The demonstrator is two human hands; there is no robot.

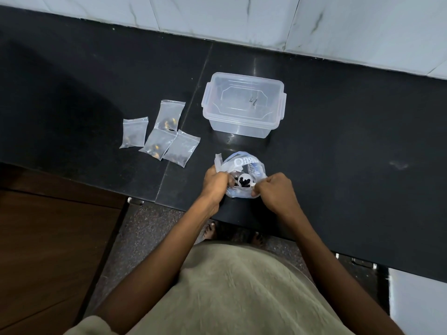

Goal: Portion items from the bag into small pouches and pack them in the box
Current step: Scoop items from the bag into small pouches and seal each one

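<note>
Head view looks down on a dark worktop [338, 141], where both hands work at the plastic bag [244, 165] at its near edge. Left hand [216, 182] has its fingers curled, pinching the bag's left rim; right hand [273, 189] is closed on the right rim, apparently also on the handle of a small white scoop [244, 180] loaded with dark items [244, 183]. Holding both rims apart likely keeps the mouth wide for scooping. 4 small pouches [160, 134], already holding a few pieces, lie grouped to the left. Just beyond the bag, the clear box [244, 105] stands open with nothing inside, so packing seems not yet begun.
</note>
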